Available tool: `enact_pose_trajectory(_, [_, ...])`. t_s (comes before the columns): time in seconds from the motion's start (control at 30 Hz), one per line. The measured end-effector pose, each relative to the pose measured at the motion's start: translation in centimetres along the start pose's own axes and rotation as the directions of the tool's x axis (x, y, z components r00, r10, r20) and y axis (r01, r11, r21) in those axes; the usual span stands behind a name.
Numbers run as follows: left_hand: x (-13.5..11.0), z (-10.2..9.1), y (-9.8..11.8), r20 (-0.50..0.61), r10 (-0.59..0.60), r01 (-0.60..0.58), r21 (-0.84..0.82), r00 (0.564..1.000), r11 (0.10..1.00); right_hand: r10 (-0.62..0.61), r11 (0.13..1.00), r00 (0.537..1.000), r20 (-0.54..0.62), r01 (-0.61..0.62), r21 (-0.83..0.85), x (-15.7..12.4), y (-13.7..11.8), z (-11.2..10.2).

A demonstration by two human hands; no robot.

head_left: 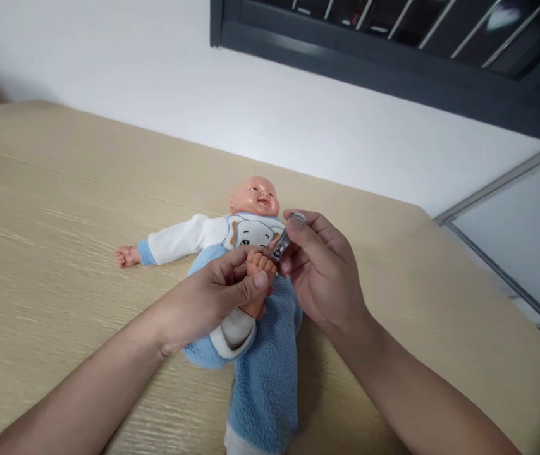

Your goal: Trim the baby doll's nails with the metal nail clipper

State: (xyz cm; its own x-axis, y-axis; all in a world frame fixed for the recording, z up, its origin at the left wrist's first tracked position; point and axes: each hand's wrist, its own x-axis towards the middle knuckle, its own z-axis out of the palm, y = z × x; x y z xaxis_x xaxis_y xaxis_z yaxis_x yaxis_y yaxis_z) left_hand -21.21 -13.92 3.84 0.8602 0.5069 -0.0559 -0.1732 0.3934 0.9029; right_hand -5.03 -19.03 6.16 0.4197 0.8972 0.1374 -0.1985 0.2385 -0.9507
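A baby doll (pixel 266 354) in a blue and white fleece outfit lies face up, its head away from me. My left hand (pixel 225 284) is closed round the doll's bare foot (pixel 261 264), thumb on the sole side and toes pointing up. Between the thumb and fingers of my right hand (pixel 320 265) is a metal nail clipper (pixel 283 243). Its jaw end is at the doll's toes; whether it touches them I cannot tell. The doll's other leg stretches toward me, and one arm reaches out to the left. Its other arm is hidden behind my right hand.
The doll lies on a light wood-grain table (pixel 61 253). Behind the table stands a white wall (pixel 132 76) with a dark-framed window (pixel 369 63) at upper right. A metal-edged glass or white panel (pixel 521 234) borders the right side.
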Motion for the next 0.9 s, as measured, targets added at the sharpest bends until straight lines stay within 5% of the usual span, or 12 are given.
enact_pose_trajectory(0.53, [-0.07, 0.02, 0.0, 0.008, 0.004, -0.004, 0.025, 1.0, 1.0, -0.042, 0.999, 0.999, 0.01, 0.042, -0.023, -0.07, -0.11, -0.01])
enact_pose_trajectory(0.73, [-0.02, 0.07, -0.06, 0.003, 0.017, -0.017, -0.013, 1.0, 1.0, 0.049, 0.999, 0.998, 0.025, -0.049, 0.004, 0.42, -0.13, -0.18])
enact_pose_trajectory(0.9, [-0.03, 0.18, 0.01, 0.006, 0.009, -0.009, 0.0, 1.0, 1.0, -0.039, 0.999, 0.999, 0.002, 0.039, -0.028, 0.3, -0.1, -0.08])
